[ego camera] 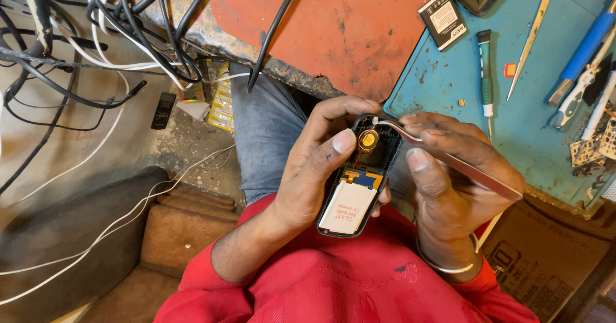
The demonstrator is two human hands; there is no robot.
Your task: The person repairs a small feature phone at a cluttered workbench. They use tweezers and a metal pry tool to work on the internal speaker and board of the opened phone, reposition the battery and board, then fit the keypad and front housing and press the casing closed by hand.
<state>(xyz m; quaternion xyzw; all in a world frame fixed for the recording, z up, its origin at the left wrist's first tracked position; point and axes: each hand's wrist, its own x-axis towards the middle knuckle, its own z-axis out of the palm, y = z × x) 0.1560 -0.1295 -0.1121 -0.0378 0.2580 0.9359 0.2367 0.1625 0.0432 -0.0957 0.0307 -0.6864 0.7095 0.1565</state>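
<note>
Your right hand has its thumb and fingers pinched together on a pair of metal tweezers, and the curved tips reach leftward to the top edge of the opened phone, just above the round brass-coloured speaker set in its upper end. Your left hand is clamped around the phone itself: the thumb presses on the left rim beside the speaker, while the other fingers wrap over the top and behind the body. The phone lies between the two hands over your lap, its long axis running from upper right, by the tweezer tips, down to lower left, where a white-labelled battery fills the lower half; a small blue and yellow patch sits between the battery and the speaker. So the spot at the tweezer tips lies left of your right fingers and slightly above them, and the right hand is the one working it while the left only steadies. Beyond the phone to the upper right is a blue work mat carrying a green-handled screwdriver, a loose battery, a thin pale prying stick and several blue-handled tools near the edge. Above the phone is the worn orange tabletop; to the phone's upper left hangs a tangle of black and white cables.
</note>
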